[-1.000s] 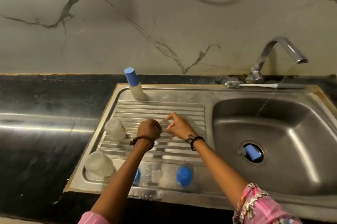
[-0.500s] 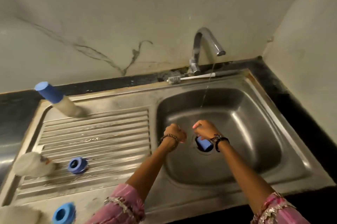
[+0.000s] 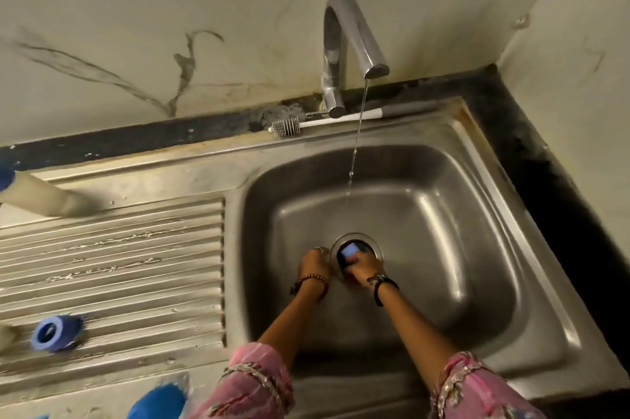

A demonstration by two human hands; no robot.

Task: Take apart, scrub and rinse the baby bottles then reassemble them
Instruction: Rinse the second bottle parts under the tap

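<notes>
- Both hands now sit low in the sink basin (image 3: 477,220) at the drain (image 3: 358,249); half a second ago they hovered higher, under the tap stream.
- Right hand (image 3: 358,268) reaches into the drain opening, fingers curled at a blue object (image 3: 349,250) lodged there. Cannot tell whether it is gripped or only touched.
- Left hand (image 3: 315,263) is just beside the drain rim, fingers curled around something small and clear, probably a bottle part; blur hides what exactly.
- Tap (image 3: 354,40) runs a thin stream into the basin, landing behind the hands.
- Bottle brush (image 3: 324,121) lies on the back ledge, untouched.
- On the drainboard (image 3: 119,265): a blue collar ring (image 3: 56,333), another blue piece (image 3: 160,401) at the near edge, and a bottle body with blue cap (image 3: 44,197) leaning at far left.
- Risks, as judgement: wet fingers could push the blue object deeper into the drain instead of lifting it; the clear part could slip from the left hand and follow it; running water worsens grip; loose parts near the drainboard edge could roll off.
</notes>
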